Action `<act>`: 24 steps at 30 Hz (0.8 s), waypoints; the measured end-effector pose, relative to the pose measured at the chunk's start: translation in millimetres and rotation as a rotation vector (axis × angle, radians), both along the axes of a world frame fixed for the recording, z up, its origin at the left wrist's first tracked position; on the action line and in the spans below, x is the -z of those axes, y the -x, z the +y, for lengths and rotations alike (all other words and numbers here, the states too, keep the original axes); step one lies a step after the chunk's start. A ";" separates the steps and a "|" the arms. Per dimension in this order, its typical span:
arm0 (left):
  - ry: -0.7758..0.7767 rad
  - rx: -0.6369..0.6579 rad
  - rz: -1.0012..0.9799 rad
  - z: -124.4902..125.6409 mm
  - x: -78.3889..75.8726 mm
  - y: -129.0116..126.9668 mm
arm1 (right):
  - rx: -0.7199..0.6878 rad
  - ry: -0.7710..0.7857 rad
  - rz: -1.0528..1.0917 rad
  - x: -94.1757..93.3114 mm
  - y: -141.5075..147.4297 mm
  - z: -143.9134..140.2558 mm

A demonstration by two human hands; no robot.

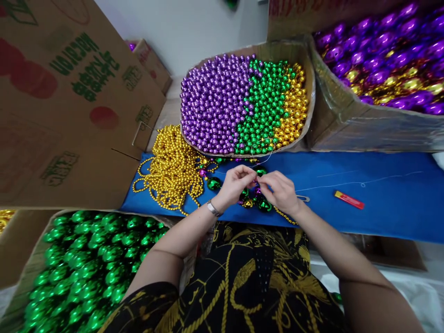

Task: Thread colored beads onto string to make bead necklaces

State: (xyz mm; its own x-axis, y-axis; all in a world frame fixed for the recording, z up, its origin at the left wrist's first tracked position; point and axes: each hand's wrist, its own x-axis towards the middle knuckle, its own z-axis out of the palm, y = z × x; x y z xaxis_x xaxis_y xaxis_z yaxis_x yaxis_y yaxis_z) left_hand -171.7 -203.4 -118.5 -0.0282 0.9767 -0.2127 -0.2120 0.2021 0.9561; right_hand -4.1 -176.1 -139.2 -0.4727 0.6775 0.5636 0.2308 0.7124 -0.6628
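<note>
My left hand (237, 186) and my right hand (281, 193) meet above the blue cloth, fingertips pinched together on a thin white thread (329, 185). A tiny purple bead seems to sit between the fingertips, partly hidden. One end of the thread trails to the right across the cloth; a loose loop of it curls up over the edge of the bead box. Under and around my hands lies a string of green, purple and gold beads (214, 183), largely covered by my fingers. Scissors or a similar tool with a pale loop handle (303, 198) show beside my right wrist.
A pile of gold bead strands (173, 171) lies left. Behind stands an open box of purple, green and gold beads (215, 108). A box of larger purple and gold beads (381, 60), a box of green beads (90, 259), a tall carton (69, 138) and a red lighter (349, 200) surround the cloth (391, 208).
</note>
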 end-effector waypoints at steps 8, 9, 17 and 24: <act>-0.141 0.096 0.124 2.7 -8.6 10.0 | -0.017 0.222 -0.042 -3.3 -4.2 14.7; -0.158 0.122 0.143 3.2 -9.4 11.2 | -0.050 0.251 -0.057 -3.4 -3.4 17.2; -0.639 0.007 0.752 1.1 -4.4 11.8 | -0.027 0.419 -0.033 -3.1 6.6 15.9; -0.986 -0.181 1.009 3.8 10.3 6.0 | 0.013 0.563 0.025 -3.2 8.0 12.9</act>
State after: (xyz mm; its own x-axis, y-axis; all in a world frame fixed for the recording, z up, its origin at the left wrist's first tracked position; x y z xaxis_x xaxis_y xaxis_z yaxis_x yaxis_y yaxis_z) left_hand -177.8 -199.6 -128.8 0.1051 0.6774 0.7281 0.6836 -0.5809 0.4418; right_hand -12.1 -163.2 -136.0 -0.4531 0.8828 0.1241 0.2166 0.2441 -0.9452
